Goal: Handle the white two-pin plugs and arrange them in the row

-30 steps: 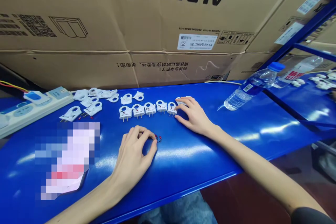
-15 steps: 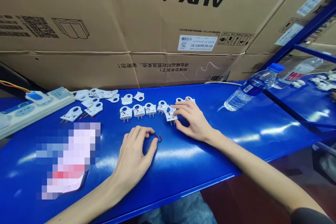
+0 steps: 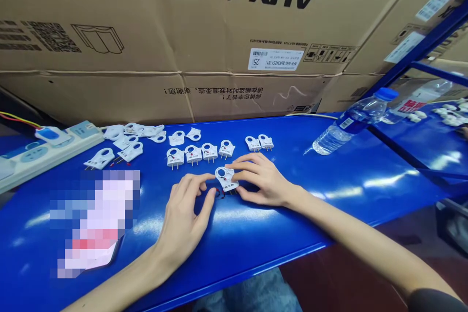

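Note:
My right hand [image 3: 261,180] grips a white two-pin plug housing [image 3: 226,179] between thumb and fingers, just above the blue table. The housing has a round hole and metal pins pointing towards me. My left hand [image 3: 188,204] is at its left side, index fingertip at the housing's edge and thumb lower, with a gap between them. Thin red and black wires [image 3: 220,193] show beside the left thumb, partly under the housing. Behind my hands stands a row of similar plug housings [image 3: 193,154], with two more [image 3: 259,143] to the right.
White plastic parts [image 3: 133,136] are heaped at the back left beside a power strip [image 3: 32,151]. A phone [image 3: 98,224], its screen blurred, lies at left. A water bottle [image 3: 353,119] leans at right near a blue metal frame. A cardboard box [image 3: 204,48] walls the back.
My right hand has brought a plug housing from the row down and left, up to my left hand. The left index finger has straightened a little, towards the housing.

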Action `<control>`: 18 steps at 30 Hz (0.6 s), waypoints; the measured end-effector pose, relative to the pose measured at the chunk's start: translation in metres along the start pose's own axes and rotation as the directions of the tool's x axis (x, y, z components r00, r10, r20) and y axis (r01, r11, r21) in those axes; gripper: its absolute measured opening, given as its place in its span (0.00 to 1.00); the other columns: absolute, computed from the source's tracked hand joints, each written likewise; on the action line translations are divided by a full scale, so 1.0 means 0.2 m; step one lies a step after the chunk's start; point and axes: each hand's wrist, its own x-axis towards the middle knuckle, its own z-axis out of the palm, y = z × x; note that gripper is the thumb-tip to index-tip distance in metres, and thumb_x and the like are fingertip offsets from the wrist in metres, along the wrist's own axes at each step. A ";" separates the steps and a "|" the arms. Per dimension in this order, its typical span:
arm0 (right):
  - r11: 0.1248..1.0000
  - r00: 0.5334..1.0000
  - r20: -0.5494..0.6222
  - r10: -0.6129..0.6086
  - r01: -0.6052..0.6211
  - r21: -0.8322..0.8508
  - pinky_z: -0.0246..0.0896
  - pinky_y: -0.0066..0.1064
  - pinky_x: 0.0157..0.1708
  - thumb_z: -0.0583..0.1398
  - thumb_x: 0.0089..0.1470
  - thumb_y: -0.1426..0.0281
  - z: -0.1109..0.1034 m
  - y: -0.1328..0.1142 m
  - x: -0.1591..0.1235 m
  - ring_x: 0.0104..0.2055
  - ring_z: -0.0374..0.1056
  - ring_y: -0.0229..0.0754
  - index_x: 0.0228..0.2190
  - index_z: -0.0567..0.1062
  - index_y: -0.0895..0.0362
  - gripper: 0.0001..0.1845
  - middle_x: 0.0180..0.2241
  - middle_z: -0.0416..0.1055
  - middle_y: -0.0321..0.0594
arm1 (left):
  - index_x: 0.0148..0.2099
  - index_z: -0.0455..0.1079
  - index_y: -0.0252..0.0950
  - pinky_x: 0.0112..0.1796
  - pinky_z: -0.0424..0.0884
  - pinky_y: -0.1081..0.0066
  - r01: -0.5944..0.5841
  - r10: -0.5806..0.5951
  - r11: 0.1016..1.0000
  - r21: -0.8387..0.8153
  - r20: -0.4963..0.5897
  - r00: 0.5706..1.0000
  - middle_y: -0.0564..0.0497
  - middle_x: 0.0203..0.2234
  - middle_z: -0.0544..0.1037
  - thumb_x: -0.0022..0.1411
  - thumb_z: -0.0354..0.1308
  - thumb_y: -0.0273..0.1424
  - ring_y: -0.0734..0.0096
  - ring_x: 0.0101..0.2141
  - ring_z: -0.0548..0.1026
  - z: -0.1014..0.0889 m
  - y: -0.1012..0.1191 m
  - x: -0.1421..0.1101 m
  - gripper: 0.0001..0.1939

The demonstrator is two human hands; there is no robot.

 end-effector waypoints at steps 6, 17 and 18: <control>0.996 0.995 -0.047 -0.083 0.080 -0.045 0.71 0.41 0.52 0.60 0.64 0.69 0.01 -0.01 0.00 0.55 0.73 0.46 0.43 0.79 0.52 0.08 0.52 0.81 0.39 | 0.53 0.72 0.44 0.44 0.68 0.60 -0.024 0.024 1.000 0.015 0.027 0.999 0.51 0.39 0.76 0.73 0.53 0.36 0.63 0.40 0.74 0.00 0.00 0.00 0.11; 0.981 0.984 -0.046 -0.170 0.165 -0.098 0.68 0.39 0.51 0.63 0.65 0.69 0.02 -0.01 0.00 0.54 0.72 0.45 0.42 0.78 0.55 0.06 0.51 0.81 0.41 | 0.42 0.70 0.41 0.42 0.67 0.63 -0.018 0.019 0.999 -0.051 0.019 1.000 0.53 0.33 0.73 0.73 0.54 0.35 0.66 0.37 0.71 0.01 0.00 0.02 0.06; 0.981 0.984 -0.042 -0.171 0.166 -0.100 0.67 0.39 0.51 0.62 0.65 0.69 0.02 -0.01 0.00 0.55 0.72 0.45 0.43 0.78 0.55 0.06 0.51 0.81 0.41 | 0.42 0.70 0.41 0.41 0.67 0.63 -0.018 0.018 0.998 -0.057 0.010 1.000 0.54 0.33 0.73 0.73 0.54 0.35 0.66 0.36 0.71 0.01 0.00 0.02 0.06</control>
